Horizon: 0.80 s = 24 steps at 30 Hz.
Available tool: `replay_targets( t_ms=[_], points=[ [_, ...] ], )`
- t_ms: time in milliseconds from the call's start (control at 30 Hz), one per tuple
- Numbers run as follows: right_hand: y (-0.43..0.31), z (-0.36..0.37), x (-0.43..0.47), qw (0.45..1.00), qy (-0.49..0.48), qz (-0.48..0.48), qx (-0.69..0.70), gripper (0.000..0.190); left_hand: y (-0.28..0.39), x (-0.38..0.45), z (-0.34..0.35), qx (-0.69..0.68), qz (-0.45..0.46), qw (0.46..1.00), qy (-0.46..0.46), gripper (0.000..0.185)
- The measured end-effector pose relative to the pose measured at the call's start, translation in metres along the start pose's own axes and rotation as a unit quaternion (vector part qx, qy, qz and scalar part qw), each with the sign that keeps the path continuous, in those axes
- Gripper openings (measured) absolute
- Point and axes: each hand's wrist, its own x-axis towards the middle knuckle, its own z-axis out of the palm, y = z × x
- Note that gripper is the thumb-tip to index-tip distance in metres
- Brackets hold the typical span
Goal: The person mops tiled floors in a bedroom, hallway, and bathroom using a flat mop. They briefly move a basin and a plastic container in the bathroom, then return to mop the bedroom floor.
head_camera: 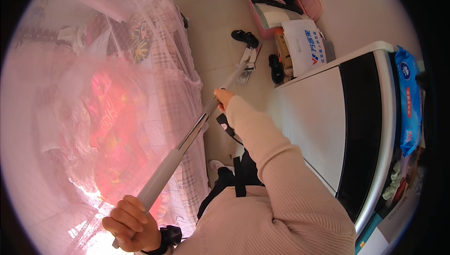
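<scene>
My left hand (pixel 132 223) is closed around the upper end of a long grey-and-chrome pole (pixel 160 176). Farther down the same pole, my right hand (pixel 224 98) grips it, with that arm stretched forward. The pole slopes away from me to a flat mop head (pixel 249 59) on the tiled floor (pixel 219 56); its exact outline is hard to make out. Touching or very near the mop head's far end is a black shoe (pixel 245 38). A second black shoe (pixel 276 69) lies to its right, beside a cardboard box (pixel 283 49).
On the left is a bed under a pink mosquito net (pixel 175 75). At right stands a white cabinet (pixel 313 114), with a blue wipes pack (pixel 409 100) on top. Beyond are a printed white bag (pixel 299 47) and a pink bin (pixel 258 19) holding clothes. A black device (pixel 225 124) with a cable hangs near my right forearm.
</scene>
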Motion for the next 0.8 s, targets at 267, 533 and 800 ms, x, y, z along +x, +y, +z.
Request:
replay_targets(
  t_ms=[267, 533, 800],
  points=[
    [0.049, 0.068, -0.039, 0.997, -0.075, 0.012, 0.001, 0.026, 0.053, -0.007, -0.048, 0.048, 0.003, 0.986, 0.16, 0.025],
    [0.071, 0.063, -0.088, 0.983, -0.109, 0.011, 0.145, 0.028, 0.076, 0.003, -0.073, -0.029, 0.024, 0.999, 0.024, 0.031],
    [0.041, 0.003, -0.059, 0.926, -0.109, -0.039, 0.358, 0.021, 0.033, 0.047, -0.03, -0.057, -0.027, 0.983, -0.172, 0.035]
  ],
)
